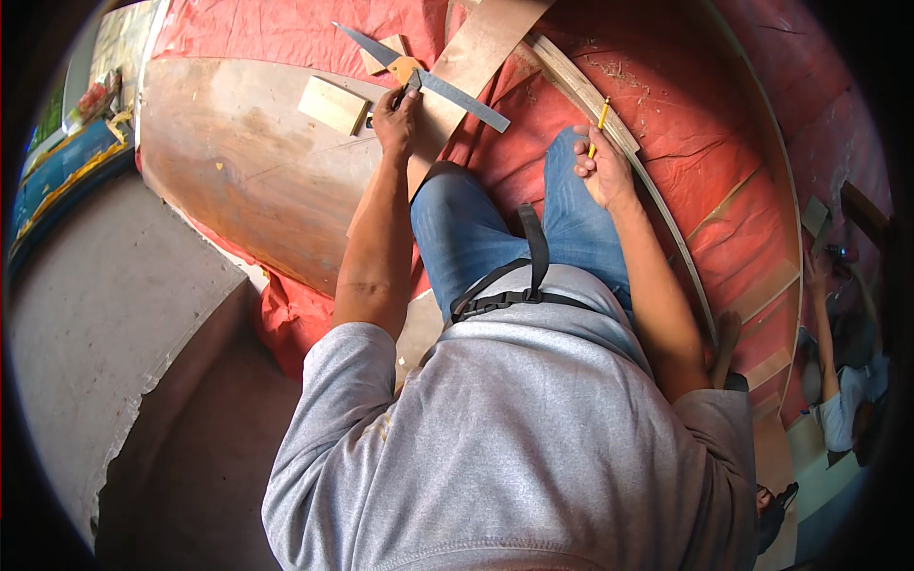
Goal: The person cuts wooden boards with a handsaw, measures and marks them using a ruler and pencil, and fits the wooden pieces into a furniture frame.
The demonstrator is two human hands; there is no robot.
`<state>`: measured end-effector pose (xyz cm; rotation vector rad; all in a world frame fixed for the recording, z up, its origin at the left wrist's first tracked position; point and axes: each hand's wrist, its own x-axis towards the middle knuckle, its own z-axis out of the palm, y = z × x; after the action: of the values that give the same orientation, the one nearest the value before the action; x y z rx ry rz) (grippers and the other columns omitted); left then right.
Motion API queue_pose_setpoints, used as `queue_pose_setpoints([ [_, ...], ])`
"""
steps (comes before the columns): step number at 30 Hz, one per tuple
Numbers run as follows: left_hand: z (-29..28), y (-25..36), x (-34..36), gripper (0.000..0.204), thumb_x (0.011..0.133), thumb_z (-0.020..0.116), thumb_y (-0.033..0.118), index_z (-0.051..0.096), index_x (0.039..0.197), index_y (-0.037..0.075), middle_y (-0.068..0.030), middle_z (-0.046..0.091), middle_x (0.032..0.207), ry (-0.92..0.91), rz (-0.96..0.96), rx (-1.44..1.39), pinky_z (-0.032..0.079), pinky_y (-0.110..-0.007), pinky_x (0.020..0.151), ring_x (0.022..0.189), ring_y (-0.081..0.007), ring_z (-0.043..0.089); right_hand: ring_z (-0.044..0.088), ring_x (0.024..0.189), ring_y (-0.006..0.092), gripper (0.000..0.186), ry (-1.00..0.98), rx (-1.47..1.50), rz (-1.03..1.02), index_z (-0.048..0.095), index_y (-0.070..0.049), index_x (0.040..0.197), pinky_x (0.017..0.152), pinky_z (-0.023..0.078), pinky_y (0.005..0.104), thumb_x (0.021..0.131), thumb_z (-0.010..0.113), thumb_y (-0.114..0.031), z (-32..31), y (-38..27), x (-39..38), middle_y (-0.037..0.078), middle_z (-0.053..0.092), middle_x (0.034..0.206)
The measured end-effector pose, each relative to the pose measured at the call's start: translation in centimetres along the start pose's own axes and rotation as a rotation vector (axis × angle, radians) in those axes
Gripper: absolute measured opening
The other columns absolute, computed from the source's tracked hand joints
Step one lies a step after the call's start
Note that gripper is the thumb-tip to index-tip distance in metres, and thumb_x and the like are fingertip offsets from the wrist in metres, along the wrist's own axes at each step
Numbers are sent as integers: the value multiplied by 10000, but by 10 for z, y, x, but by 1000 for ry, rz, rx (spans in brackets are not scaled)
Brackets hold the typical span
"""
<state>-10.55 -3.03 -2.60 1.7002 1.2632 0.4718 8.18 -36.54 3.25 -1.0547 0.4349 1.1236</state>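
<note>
My left hand (395, 122) is closed on a flat measuring or marking tool I cannot name exactly. The tool has an orange middle piece (406, 68), a pointed grey blade (367, 43) toward the upper left, and a straight metal strip (465, 100) toward the lower right. It hovers over or rests on a long plywood strip (481, 43); which of these, I cannot tell. In my right hand (606, 174), above my right knee, a yellow pencil (600, 128) stands up between the fingers.
A pale wooden block (332, 105) lies on a big brown plywood sheet (248, 157), left of my hand. Beyond the tool sits a small wood piece (383, 54). Curved wooden strips (590, 90) run over red sheeting (666, 76). Another person's arm (824, 333) shows at right.
</note>
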Motion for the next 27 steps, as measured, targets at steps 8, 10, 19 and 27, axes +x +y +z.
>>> queue_pose_setpoints([
  [8,0,0,0,483,916,812,351,733,1218,-18,-71,721,917,-19,-25,17,509,-272,740,791,-121,625,441,614,65,258,14,-17,14,638,-66,1200,572,408,254,1093,562,-288,-4,2,4,18,595,822],
  [10,0,1,0,490,914,813,354,732,1219,-21,-77,725,924,0,35,22,513,-276,751,801,-127,633,444,617,65,258,-7,-7,4,641,-67,1193,573,408,255,1091,566,-292,-5,2,3,16,595,825],
  [19,-2,9,-3,522,893,811,393,736,1210,-15,-139,752,969,-1,10,110,535,-318,811,861,-182,688,523,680,65,304,48,-85,-227,665,-77,1189,678,524,272,1081,592,-352,64,1,45,-22,593,864],
  [27,1,14,-2,464,855,794,372,751,1154,20,-211,766,1065,29,-71,142,554,-395,907,1003,-326,744,608,691,94,242,-204,-166,-245,687,-1,1173,641,530,229,1005,664,-174,164,20,127,33,680,871],
])
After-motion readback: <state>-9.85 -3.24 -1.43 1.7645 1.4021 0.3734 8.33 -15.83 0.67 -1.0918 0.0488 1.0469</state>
